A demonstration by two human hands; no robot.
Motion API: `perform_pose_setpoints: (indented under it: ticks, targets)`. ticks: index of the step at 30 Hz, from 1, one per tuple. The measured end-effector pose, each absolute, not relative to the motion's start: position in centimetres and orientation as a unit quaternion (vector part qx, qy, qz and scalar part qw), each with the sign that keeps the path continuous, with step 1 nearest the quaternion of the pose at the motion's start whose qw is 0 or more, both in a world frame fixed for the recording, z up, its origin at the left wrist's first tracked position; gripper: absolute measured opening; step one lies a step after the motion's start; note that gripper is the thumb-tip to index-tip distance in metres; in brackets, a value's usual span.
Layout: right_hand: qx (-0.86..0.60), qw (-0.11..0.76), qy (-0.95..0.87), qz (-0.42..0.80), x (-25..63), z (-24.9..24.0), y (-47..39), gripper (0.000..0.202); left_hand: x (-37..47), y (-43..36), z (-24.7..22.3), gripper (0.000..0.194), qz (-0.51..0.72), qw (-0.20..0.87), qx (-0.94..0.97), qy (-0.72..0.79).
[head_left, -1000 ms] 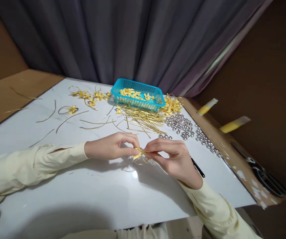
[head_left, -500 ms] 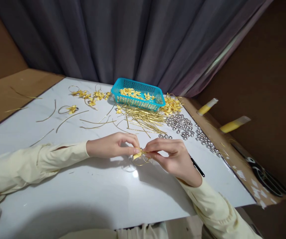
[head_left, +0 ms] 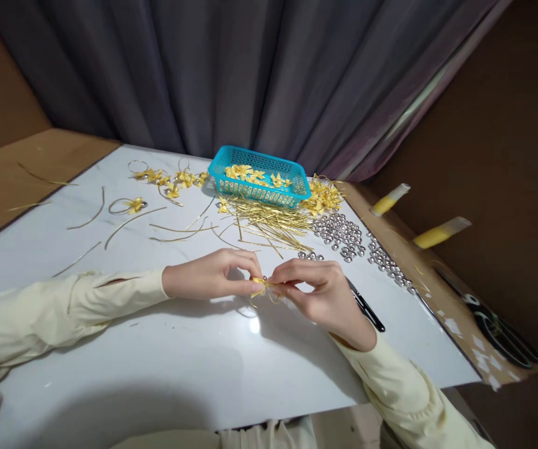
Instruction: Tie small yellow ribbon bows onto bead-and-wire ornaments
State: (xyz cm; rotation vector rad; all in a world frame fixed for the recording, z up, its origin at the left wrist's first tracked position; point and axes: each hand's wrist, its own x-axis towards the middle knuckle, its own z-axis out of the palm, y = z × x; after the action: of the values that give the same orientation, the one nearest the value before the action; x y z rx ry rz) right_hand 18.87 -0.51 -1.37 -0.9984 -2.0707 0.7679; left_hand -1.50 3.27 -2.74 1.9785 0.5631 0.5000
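Observation:
Over the middle of the white tabletop, a small yellow ribbon flower [head_left: 258,284] is pinched in the fingertips of my left hand [head_left: 222,273]. A silvery bead [head_left: 264,279] shows at its upper side. My right hand [head_left: 316,284] comes in from the right, thumb and forefinger pressed together on the thin gold wire [head_left: 273,299] at the flower. The wire bends below the fingertips; its ends are partly hidden by them. Beneath my right wrist lies a black pen-like tool [head_left: 367,308], partly covered.
Behind the hands stand a blue basket [head_left: 259,194] of yellow flowers, a pile of gold wires [head_left: 273,221] and silver beads [head_left: 339,234]. Wired flowers [head_left: 133,204] and loose wires lie left. Two yellow-filled tubes [head_left: 442,234] and black scissors [head_left: 498,337] rest along the right edge.
The flower has turned between my fingertips, and the wire loop beneath it looks smaller. My right hand has shifted slightly left, uncovering more of the black tool.

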Motion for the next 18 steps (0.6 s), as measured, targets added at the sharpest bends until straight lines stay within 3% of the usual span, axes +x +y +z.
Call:
perform_pose_setpoints:
  ticks: [6, 12, 18]
  targets:
    - [-0.360, 0.318, -0.841, 0.250, 19.2, -0.9, -0.4, 0.008, -1.5, 3.3, -2.5, 0.014, 0.191, 0.504, 0.810, 0.230]
    - [-0.334, 0.279, -0.891, 0.129, 18.2, -1.6, -0.8, 0.025, -1.4, 3.1, -2.3, 0.019, 0.166, 0.500, 0.816, 0.237]
    - [-0.302, 0.301, -0.857, 0.288, 17.3, -3.0, -0.7, 0.037, -1.2, 2.9, -2.3, 0.017, 0.130, 0.539, 0.792, 0.255]
